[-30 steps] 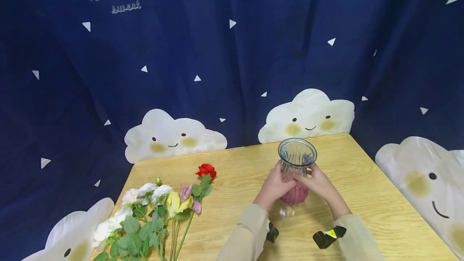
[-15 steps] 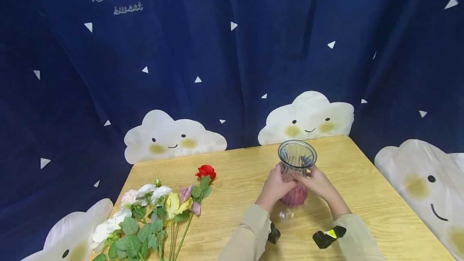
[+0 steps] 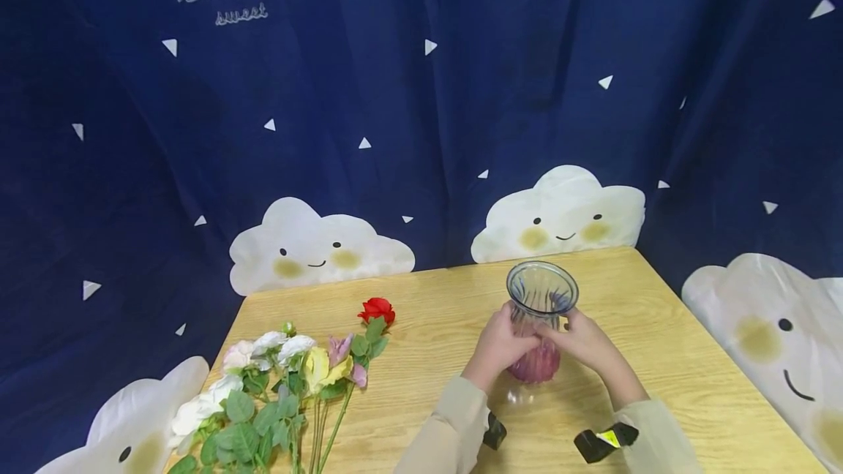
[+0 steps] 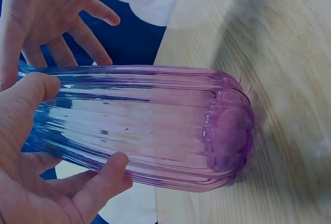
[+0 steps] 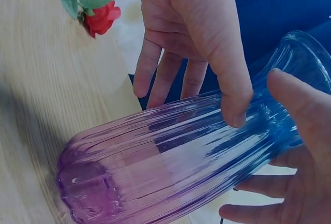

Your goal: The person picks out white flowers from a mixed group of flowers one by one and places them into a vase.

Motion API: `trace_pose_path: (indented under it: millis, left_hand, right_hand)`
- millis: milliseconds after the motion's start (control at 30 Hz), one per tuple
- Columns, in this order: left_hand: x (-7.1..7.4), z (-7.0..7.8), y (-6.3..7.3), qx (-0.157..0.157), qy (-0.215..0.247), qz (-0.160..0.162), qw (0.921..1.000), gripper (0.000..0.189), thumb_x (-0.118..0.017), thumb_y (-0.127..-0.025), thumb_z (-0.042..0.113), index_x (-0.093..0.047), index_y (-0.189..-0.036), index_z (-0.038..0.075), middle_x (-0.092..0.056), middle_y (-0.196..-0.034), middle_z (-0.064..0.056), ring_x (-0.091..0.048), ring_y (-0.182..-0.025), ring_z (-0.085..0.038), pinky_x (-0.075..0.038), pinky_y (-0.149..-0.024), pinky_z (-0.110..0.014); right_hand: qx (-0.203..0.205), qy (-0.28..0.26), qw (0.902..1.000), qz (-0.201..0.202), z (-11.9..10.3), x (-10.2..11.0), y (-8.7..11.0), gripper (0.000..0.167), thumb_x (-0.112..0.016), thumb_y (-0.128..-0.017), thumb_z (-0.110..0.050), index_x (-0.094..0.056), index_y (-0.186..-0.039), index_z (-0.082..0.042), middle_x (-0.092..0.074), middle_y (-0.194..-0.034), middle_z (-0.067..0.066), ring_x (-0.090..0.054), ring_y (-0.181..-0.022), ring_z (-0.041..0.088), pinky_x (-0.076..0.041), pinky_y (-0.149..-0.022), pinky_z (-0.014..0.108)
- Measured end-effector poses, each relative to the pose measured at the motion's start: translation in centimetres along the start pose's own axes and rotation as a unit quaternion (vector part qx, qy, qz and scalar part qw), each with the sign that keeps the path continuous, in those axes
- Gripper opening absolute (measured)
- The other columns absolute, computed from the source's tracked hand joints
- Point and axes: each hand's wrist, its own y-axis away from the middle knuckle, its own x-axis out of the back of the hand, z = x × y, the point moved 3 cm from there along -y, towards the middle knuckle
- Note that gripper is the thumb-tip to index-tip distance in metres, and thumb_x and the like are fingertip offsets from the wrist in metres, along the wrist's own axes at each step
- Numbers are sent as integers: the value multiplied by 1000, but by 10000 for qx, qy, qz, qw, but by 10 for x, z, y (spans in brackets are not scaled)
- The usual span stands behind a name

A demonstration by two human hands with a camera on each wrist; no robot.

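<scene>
A ribbed glass vase [image 3: 536, 360], blue at the flared rim and pink toward the base, is between both hands above the wooden table. My left hand [image 3: 499, 342] holds it at its left side; in the left wrist view the thumb rests on the glass and the fingers pass round the lower side. From the opposite side my right hand [image 3: 589, 346] holds it near the neck. In the right wrist view, the right thumb touches the neck and some fingers reach behind the glass. The vase looks upright in the head view, and whether its base touches the table is unclear.
To the left lie several cut flowers: a red rose [image 3: 377, 311], a yellow flower [image 3: 323, 368], and white blooms [image 3: 197, 412] with green leaves. The wooden table [image 3: 435, 313] backs onto a dark blue curtain [image 3: 395, 93] printed with clouds.
The vase and both hands have shifted slightly down in the head view, toward the person. My right hand has turned a little, with its wrist lower and farther right. The flowers lie still.
</scene>
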Motion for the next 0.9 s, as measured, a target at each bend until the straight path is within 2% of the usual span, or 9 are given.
trace_pose_path:
  millis: [167,400,733,900]
  left_hand:
    - [6,-3,11,-52,-183,-8,9998,66,-73,-69,34,-46,-126,15,-55,-116,-2,-52,-107,-18,-41,-89,-35]
    - [13,-7,28,-182,-259,-17,9995,63,-72,-70,35,-46,-125,18,-56,-115,0,-52,-106,-16,-42,-89,-36]
    - [18,-14,41,-120,-341,-38,9993,67,-67,-72,43,-41,-130,20,-52,-121,1,-49,-111,-17,-40,-90,-38]
    - [24,-26,53,250,-604,-107,9978,76,-62,-75,48,-35,-136,14,-45,-131,-7,-45,-116,-25,-39,-90,-44]
  right_hand:
    - [-100,171,9997,-117,-10,-3,11,72,-59,-83,-38,-32,-130,10,-41,-120,39,-41,-108,52,-38,-85,56]
    - [59,228,9996,-151,-18,-11,22,73,-61,-82,-37,-33,-130,10,-42,-120,38,-43,-106,52,-40,-83,56]
    - [172,278,9992,-221,-22,-17,26,75,-62,-81,-38,-32,-130,9,-42,-120,38,-45,-104,52,-41,-82,56]
    - [218,346,9989,-211,-22,-19,26,73,-63,-80,-37,-34,-129,9,-43,-119,38,-46,-102,52,-42,-80,55]
